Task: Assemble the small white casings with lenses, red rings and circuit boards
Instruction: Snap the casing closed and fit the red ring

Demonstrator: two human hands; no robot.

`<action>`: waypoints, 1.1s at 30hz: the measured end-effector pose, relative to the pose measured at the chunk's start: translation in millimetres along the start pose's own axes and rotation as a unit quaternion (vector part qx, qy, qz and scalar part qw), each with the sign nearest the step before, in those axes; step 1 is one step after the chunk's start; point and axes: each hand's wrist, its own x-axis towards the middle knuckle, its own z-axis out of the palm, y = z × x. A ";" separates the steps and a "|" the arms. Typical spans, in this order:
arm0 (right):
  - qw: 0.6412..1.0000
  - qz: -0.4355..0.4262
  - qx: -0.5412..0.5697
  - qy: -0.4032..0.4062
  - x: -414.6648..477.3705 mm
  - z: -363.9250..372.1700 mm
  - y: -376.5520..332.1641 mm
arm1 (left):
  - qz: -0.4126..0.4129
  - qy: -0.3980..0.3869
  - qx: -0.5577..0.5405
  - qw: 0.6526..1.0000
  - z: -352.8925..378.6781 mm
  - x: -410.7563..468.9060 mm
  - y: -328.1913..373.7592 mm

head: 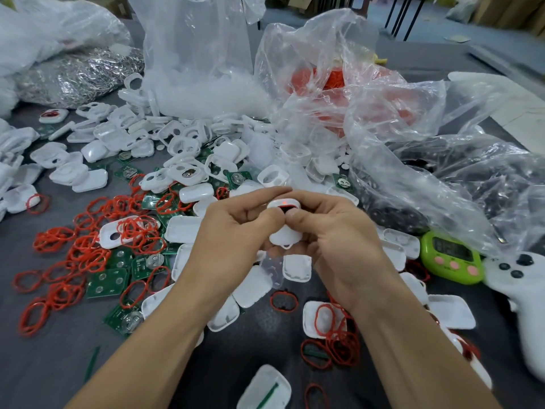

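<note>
I am watching both hands meet over the middle of the grey table [59, 364]. The left hand [236, 228] and the right hand [333, 237] together grip one small white rounded plastic casing [285, 236], held up off the parts below. The fingers of each hand curl under and round it, and the two thumbs come together on its upper face, clamped on the shell. A strip of red shows at the casing's far end, just beyond the thumb tips. I judge that to be a ring seated inside, and the two-handed pinch looks to me like pressing the halves shut. Whether a lens or board is inside I cannot tell.

The stock lies close, I think so that each next part is an easy reach. Thin red rubber rings [88, 246] and green square circuit boards [109, 278] are scattered at the left, with loose white casing shells [118, 137] heaped behind.

Further back, a tall clear plastic bag [194, 69] holds small white pieces. A crumpled clear bag [324, 84] holds more red rings. A clear bag at the right [472, 172] holds dark parts I cannot identify. A bagged heap of shiny silver metal bits [79, 75] lies far left. A lime-green digital timer [451, 256] sits just beside a white game controller [519, 290].
</note>
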 end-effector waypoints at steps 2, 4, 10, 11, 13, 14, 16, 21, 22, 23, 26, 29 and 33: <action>1.000 0.014 0.023 0.003 -0.3 -0.9 -0.2 | -0.002 -0.001 -0.013 1.000 -1.3 1.5 -1.1; 0.999 0.020 0.041 -0.011 -0.8 -0.6 -0.9 | 0.000 0.008 -0.024 1.000 -2.4 2.7 -0.6; 0.999 0.016 0.044 -0.016 0.1 2.4 -1.7 | 0.000 0.026 -0.058 0.998 -1.9 1.1 3.0; 0.999 0.013 0.031 -0.013 -0.1 3.0 -1.4 | 0.004 0.033 -0.052 0.998 -1.5 0.9 2.6; 1.000 0.004 -0.002 -0.011 -0.2 4.4 0.2 | 0.012 0.059 -0.049 0.997 -0.2 0.4 1.8; 1.000 0.000 -0.015 -0.013 -0.3 5.1 0.8 | 0.017 0.072 -0.052 0.996 0.5 0.2 1.3; 1.000 -0.004 -0.022 -0.018 -0.6 6.7 1.3 | 0.030 0.088 -0.052 0.994 1.1 -0.3 0.5; 1.000 0.001 0.030 -0.003 -0.1 4.1 0.1 | 0.025 0.066 -0.031 0.997 -0.8 1.3 0.7; 0.999 0.002 0.035 0.000 0.1 4.0 -0.1 | 0.019 0.057 -0.032 0.998 -1.3 2.0 0.7; 0.999 0.002 0.037 0.002 0.4 3.5 -0.2 | 0.014 0.048 -0.034 0.998 -1.9 2.2 0.7; 0.999 -0.002 0.038 0.013 1.2 3.7 -0.3 | 0.008 0.036 -0.042 0.998 -2.0 2.8 -0.9; 0.999 -0.007 0.031 0.029 1.6 3.6 0.8 | 0.013 0.032 -0.028 0.999 -0.6 2.5 -2.3; 0.999 -0.002 0.042 0.031 1.7 4.4 1.6 | 0.017 0.037 -0.026 0.999 -0.6 2.6 -2.3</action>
